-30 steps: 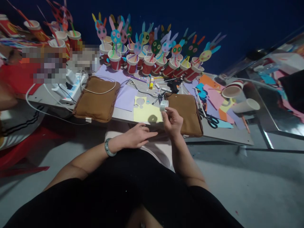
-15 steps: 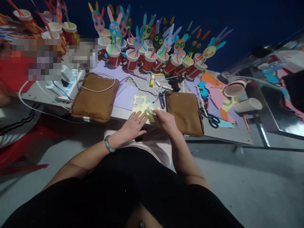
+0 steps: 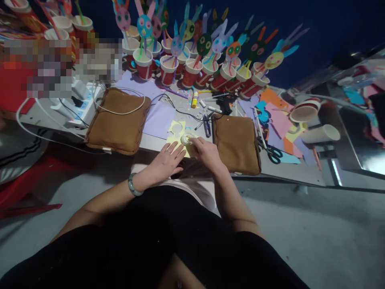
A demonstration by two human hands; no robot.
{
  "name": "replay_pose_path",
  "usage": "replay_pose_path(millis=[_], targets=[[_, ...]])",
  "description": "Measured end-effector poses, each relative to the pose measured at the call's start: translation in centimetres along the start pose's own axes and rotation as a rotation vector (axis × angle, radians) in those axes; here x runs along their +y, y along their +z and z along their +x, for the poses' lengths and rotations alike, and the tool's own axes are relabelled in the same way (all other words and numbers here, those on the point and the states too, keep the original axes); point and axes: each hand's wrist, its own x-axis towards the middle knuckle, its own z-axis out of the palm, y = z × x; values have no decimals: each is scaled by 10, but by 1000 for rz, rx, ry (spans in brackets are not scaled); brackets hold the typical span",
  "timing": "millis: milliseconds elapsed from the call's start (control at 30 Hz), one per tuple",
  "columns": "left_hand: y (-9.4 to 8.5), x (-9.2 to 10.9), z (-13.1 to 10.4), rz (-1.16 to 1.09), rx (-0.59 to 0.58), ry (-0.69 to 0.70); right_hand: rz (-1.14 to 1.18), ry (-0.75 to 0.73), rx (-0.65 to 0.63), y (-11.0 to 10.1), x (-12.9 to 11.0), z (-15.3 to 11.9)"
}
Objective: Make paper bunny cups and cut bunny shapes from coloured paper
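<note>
My left hand lies flat with its fingers spread, their tips on the near edge of a yellow paper sheet. Round holes are cut out of this sheet. My right hand is closed, thumb and fingers together at the right side of a white round ring, which looks like a roll of tape. That ring rests flat on the yellow paper, just beyond my left fingertips. My right fingers partly cover it.
Brown cushions flank my hands, one left and one right. Black scissors lie at right. A glue stick and purple compass lie ahead, before red paper cups with paper rabbits. A power strip stands left.
The white ring has gone from tilted to flat on the yellow paper, and my right hand has come down with it. My left hand stays spread in nearly the same place.
</note>
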Motion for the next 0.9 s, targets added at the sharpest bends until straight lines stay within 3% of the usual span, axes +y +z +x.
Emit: replay_pose_path(millis=[167, 300, 600, 700, 900], targets=[[-2, 2, 2, -9, 9, -11, 214, 178, 128, 9, -1, -1], [0, 2, 2, -2, 44, -19, 258, 299, 124, 12, -4, 3], [-1, 3, 3, -7, 14, -21, 309, 388, 169, 16, -4, 7], [0, 4, 3, -5, 4, -20, 454, 409, 289, 21, 1, 3], [0, 3, 3, 3, -12, -19, 764, 455, 665, 34, 11, -4]])
